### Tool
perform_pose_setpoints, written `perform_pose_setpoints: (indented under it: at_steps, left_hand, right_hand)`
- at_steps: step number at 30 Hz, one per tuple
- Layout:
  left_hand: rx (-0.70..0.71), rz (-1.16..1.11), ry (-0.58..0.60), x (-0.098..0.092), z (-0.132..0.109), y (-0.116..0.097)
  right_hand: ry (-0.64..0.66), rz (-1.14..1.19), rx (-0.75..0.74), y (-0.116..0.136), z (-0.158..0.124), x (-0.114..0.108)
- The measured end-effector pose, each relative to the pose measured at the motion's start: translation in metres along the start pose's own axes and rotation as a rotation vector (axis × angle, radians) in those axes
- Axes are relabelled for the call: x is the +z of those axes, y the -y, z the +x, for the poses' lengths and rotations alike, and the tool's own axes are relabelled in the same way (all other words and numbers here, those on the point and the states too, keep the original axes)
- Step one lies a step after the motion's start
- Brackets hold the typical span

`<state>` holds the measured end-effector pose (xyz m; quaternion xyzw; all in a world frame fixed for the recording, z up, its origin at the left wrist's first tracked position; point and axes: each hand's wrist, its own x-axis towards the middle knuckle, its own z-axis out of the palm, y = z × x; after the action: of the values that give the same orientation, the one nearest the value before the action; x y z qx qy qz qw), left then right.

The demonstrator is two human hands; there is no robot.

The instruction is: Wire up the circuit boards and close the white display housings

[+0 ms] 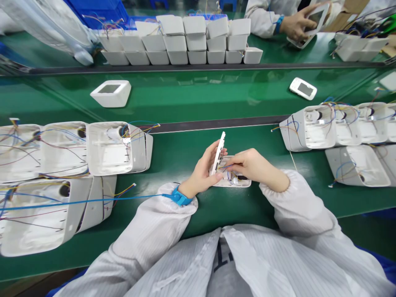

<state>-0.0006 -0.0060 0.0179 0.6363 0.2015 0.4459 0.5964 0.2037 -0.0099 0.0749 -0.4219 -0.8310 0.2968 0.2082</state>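
Glossy green workbench (173,154) spans the view, boxy white plastic housings (139,154) massed at nine and three o'clock. Near centre, a shallow, round-cornered shell (243,183) lies open on it; at its nine o'clock edge the left hand (202,171) grasps a thin white panel (219,152), nearly upright. At three o'clock from there, the right hand (247,162) apparently pinches slim wires (227,166), partly hidden from this angle. Wire handling looks like the step in hand; the next move likely calls for a light grip and some slack.
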Motion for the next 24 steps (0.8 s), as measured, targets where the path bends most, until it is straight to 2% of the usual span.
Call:
perform_pose_setpoints:
  at_steps: [7, 11, 15, 18, 20, 22, 24]
  left_hand:
    - [0.057, 0.109, 0.015, 0.003, 0.0, 0.0]
    - [0.081, 0.343, -0.012, 0.004, 0.0, 0.0]
    - [0.149, 0.562, 0.017, 0.001, 0.002, -0.009]
    - [0.19, 0.746, 0.199, -0.005, 0.005, -0.017]
    - [0.174, 0.834, 0.323, -0.008, 0.008, -0.02]
    - [0.147, 0.884, 0.385, -0.011, 0.01, -0.022]
    - [0.114, 0.898, 0.407, -0.011, 0.011, -0.023]
  right_hand:
    - [-0.017, -0.473, -0.099, -0.004, 0.005, 0.004]
    - [-0.099, -0.557, -0.057, -0.002, 0.002, 0.007]
    - [-0.095, -0.54, 0.034, 0.004, 0.001, 0.014]
    - [-0.055, -0.381, 0.112, -0.003, 0.003, 0.009]
    - [0.044, -0.142, 0.113, -0.016, 0.003, -0.004]
    - [0.119, 0.131, 0.112, -0.031, 0.001, -0.022]
    - [0.005, 0.354, 0.191, -0.039, -0.001, -0.036]
